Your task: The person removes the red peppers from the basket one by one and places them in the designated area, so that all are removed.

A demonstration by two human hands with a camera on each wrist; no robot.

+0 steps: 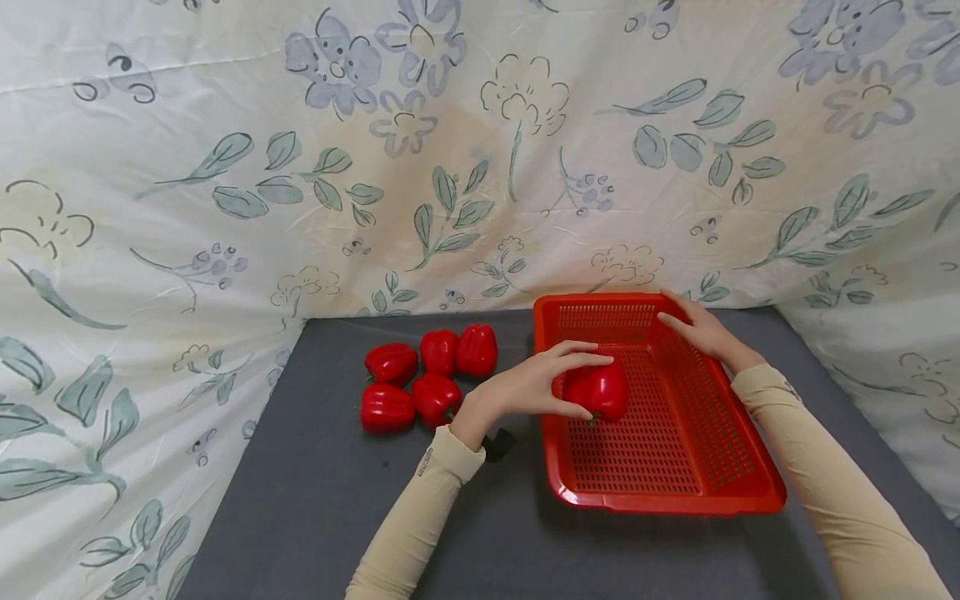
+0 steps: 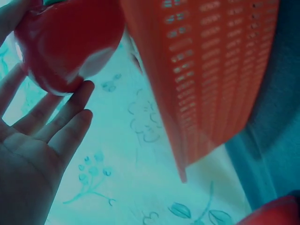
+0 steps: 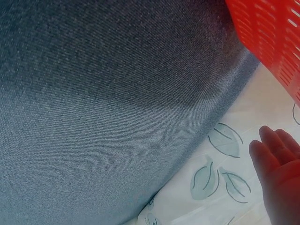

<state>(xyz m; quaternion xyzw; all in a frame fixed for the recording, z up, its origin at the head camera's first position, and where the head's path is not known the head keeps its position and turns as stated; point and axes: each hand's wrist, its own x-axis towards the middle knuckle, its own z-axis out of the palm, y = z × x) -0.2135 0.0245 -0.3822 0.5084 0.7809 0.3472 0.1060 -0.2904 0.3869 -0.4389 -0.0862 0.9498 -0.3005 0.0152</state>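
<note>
My left hand (image 1: 551, 379) grips a red bell pepper (image 1: 606, 390) between thumb and fingers, over the left part of the red plastic basket (image 1: 667, 502). In the left wrist view the pepper (image 2: 70, 44) shows its glossy side above the fingertips, beside the slotted basket wall (image 2: 201, 70). My right hand (image 1: 705, 332) is at the basket's far right corner, thumb on the inner side of the rim. The right wrist view shows the fingers of that hand (image 3: 281, 164) fairly straight, outside the basket wall (image 3: 274, 42); its thumb is hidden there.
Several red bell peppers (image 1: 387, 408) lie grouped on the dark grey tabletop (image 1: 300, 500), left of the basket. A flower-patterned white cloth (image 1: 450, 208) hangs behind the table and along both sides. A small black object (image 1: 498, 445) shows beside the left wrist.
</note>
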